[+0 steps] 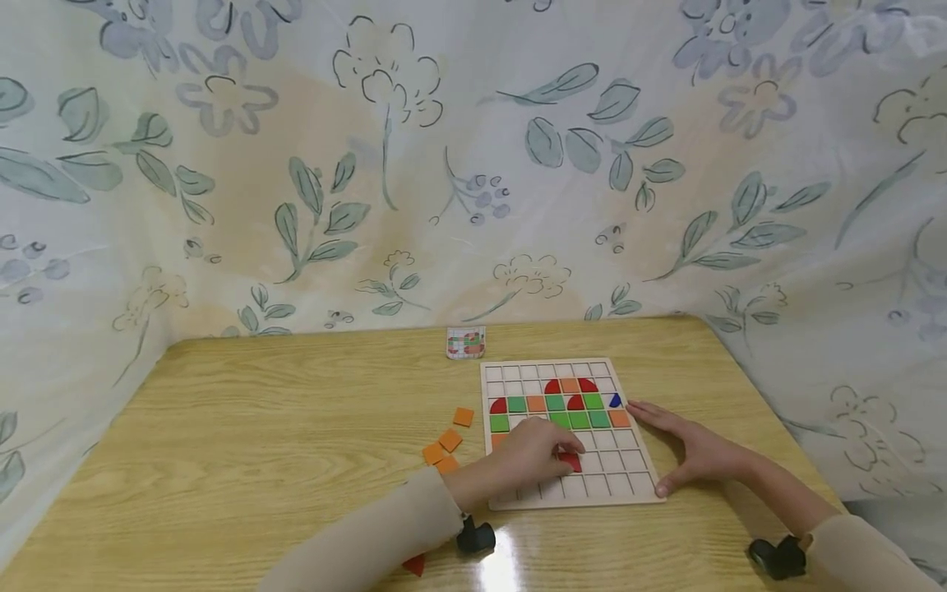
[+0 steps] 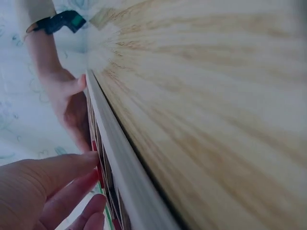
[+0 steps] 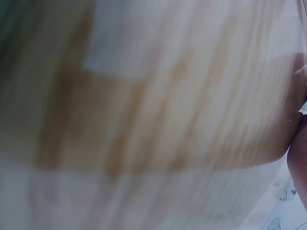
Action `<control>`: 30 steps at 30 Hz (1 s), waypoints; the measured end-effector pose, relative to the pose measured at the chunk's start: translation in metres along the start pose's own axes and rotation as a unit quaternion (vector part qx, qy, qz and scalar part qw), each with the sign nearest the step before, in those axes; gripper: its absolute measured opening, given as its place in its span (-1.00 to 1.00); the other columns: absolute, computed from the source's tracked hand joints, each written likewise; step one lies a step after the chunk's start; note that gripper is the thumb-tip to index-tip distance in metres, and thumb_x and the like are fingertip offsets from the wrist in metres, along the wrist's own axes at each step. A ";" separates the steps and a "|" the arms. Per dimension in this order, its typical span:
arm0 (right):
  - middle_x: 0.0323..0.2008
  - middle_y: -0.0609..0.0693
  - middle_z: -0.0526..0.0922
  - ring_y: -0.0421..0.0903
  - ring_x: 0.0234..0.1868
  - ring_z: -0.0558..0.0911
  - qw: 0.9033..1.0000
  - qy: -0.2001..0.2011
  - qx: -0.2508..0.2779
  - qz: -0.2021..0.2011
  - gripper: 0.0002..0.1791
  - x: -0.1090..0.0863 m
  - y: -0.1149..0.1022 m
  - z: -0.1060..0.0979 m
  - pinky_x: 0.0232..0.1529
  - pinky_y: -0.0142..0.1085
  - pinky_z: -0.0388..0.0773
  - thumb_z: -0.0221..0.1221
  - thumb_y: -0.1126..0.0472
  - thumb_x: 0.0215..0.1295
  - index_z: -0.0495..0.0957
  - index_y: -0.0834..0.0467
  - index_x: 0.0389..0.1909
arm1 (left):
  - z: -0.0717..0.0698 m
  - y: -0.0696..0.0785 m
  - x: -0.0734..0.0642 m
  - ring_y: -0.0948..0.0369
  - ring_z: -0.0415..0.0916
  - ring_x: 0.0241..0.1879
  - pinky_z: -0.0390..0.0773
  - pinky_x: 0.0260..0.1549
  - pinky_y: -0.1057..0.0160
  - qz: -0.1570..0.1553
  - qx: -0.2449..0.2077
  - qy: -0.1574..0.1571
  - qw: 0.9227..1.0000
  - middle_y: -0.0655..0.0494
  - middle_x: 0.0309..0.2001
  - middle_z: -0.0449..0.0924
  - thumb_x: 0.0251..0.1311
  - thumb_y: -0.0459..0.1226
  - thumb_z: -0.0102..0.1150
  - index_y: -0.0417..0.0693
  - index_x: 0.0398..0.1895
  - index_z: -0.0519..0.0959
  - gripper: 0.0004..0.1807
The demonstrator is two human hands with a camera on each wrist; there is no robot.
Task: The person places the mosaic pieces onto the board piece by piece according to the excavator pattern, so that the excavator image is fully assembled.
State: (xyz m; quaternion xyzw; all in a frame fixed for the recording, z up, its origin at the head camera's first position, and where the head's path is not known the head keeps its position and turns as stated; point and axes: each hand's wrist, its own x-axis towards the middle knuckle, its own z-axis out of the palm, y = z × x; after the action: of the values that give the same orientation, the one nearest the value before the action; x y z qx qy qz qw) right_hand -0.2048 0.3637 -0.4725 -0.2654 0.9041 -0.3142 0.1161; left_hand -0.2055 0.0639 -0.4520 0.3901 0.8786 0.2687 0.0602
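Observation:
A square wooden grid board [image 1: 629, 485] lies on the table, its upper rows partly filled with red, green and orange pieces. My left hand [image 1: 531, 452] reaches over the lower middle of the board, thumb and fingertips pinching a red piece [image 1: 571, 462] at the grid. Seen from the left wrist, the thumb and fingers [image 2: 62, 175] meet that red piece right at the board's surface. Along the board's right edge rests my right hand [image 1: 699, 450], its fingers stretched toward the upper side and its thumb at the lower corner. A blue piece [image 1: 615, 400] sits close to its fingertips.
Several loose orange squares [image 1: 450, 440] lie left of the board. A red piece [image 1: 415, 565] shows near the left sleeve. Behind the board, a small pattern card [image 1: 466, 342] lies at the table's back edge. Floral cloth [image 1: 473, 164] hangs behind the table [image 1: 259, 427].

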 end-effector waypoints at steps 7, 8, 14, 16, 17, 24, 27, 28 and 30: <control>0.39 0.19 0.03 -0.42 0.33 -0.08 1.000 0.002 0.006 -0.006 0.18 0.000 0.001 0.001 0.10 0.37 0.02 0.48 -0.01 -0.27 0.03 0.04 0.42 | -0.005 -0.001 -0.004 0.52 0.41 -0.42 0.32 -0.42 0.60 0.020 0.006 -0.008 1.000 0.41 -0.32 0.65 0.08 -0.18 0.26 0.13 -0.14 0.67 -0.76; 0.39 0.20 0.03 -0.49 0.31 -0.10 1.000 0.001 0.007 -0.007 0.18 0.000 0.001 0.001 0.10 0.37 0.02 0.48 -0.01 -0.27 0.03 0.04 0.42 | -0.006 -0.002 -0.006 0.53 0.41 -0.42 0.32 -0.43 0.60 0.021 0.000 -0.009 1.000 0.42 -0.32 0.65 0.09 -0.17 0.26 0.13 -0.14 0.67 -0.77; 0.40 0.21 0.01 -0.63 0.23 -0.17 1.000 -0.004 0.009 -0.005 0.19 0.000 0.001 0.002 0.11 0.37 0.01 0.48 -0.01 -0.26 0.01 0.04 0.42 | -0.030 -0.014 -0.026 0.46 0.49 -0.32 0.41 -0.40 0.53 -0.015 -0.060 -0.007 0.998 0.35 -0.22 0.65 0.11 -0.16 0.22 0.11 -0.12 0.65 -0.75; 0.40 0.21 0.00 -0.64 0.23 -0.18 1.000 -0.004 0.010 -0.002 0.19 0.000 0.001 0.002 0.11 0.37 0.00 0.47 -0.02 -0.27 0.01 0.03 0.42 | -0.041 -0.021 -0.038 0.41 0.50 -0.31 0.42 -0.39 0.51 -0.028 -0.080 -0.002 0.996 0.28 -0.22 0.66 0.10 -0.16 0.23 0.07 -0.11 0.64 -0.73; 0.40 0.21 0.00 -0.65 0.22 -0.18 1.000 -0.004 0.010 -0.001 0.19 0.000 0.000 0.002 0.11 0.37 0.00 0.47 -0.02 -0.26 0.01 0.03 0.42 | -0.046 -0.025 -0.044 0.39 0.50 -0.31 0.43 -0.39 0.49 -0.033 -0.086 0.001 0.996 0.26 -0.23 0.66 0.09 -0.16 0.24 0.06 -0.11 0.64 -0.73; 0.40 0.21 0.00 -0.08 0.40 -0.07 1.000 -0.005 0.008 0.007 0.19 -0.001 -0.002 0.002 0.11 0.37 0.00 0.47 -0.01 -0.26 0.01 0.04 0.42 | -0.072 -0.049 -0.096 0.30 0.49 -0.32 0.46 -0.38 0.40 -0.057 -0.090 0.013 0.994 0.16 -0.21 0.65 0.09 -0.21 0.25 -0.04 -0.12 0.64 -0.74; 0.40 0.22 -0.01 0.25 0.37 -0.03 1.000 -0.005 0.001 0.013 0.19 -0.001 -0.003 0.001 0.11 0.37 -0.01 0.48 -0.01 -0.27 0.00 0.03 0.42 | -0.078 -0.056 -0.114 0.23 0.51 -0.31 0.49 -0.35 0.37 -0.061 -0.087 0.023 0.994 0.11 -0.20 0.65 0.09 -0.24 0.26 -0.08 -0.13 0.63 -0.74; 0.40 0.21 0.00 0.22 0.38 -0.04 1.000 -0.004 -0.002 0.018 0.20 -0.001 -0.004 0.001 0.12 0.35 0.00 0.48 -0.02 -0.28 0.00 0.02 0.43 | -0.080 -0.057 -0.119 0.22 0.52 -0.31 0.50 -0.34 0.36 -0.062 -0.088 0.026 0.994 0.10 -0.20 0.65 0.08 -0.24 0.26 -0.09 -0.13 0.63 -0.74; 0.40 0.21 0.01 0.06 0.40 -0.04 1.000 0.000 -0.010 0.018 0.19 -0.002 -0.004 0.001 0.13 0.33 0.02 0.47 -0.02 -0.28 0.01 0.02 0.42 | -0.082 -0.060 -0.128 0.23 0.52 -0.31 0.50 -0.33 0.35 -0.068 -0.090 0.030 0.993 0.10 -0.20 0.66 0.07 -0.25 0.27 -0.09 -0.14 0.64 -0.74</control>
State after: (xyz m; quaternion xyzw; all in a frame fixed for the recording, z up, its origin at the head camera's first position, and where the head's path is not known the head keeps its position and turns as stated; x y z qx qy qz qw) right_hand -0.2015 0.3613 -0.4712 -0.2501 0.9117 -0.3033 0.1194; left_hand -0.1823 -0.0960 -0.4264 0.3141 0.8768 0.3534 0.0871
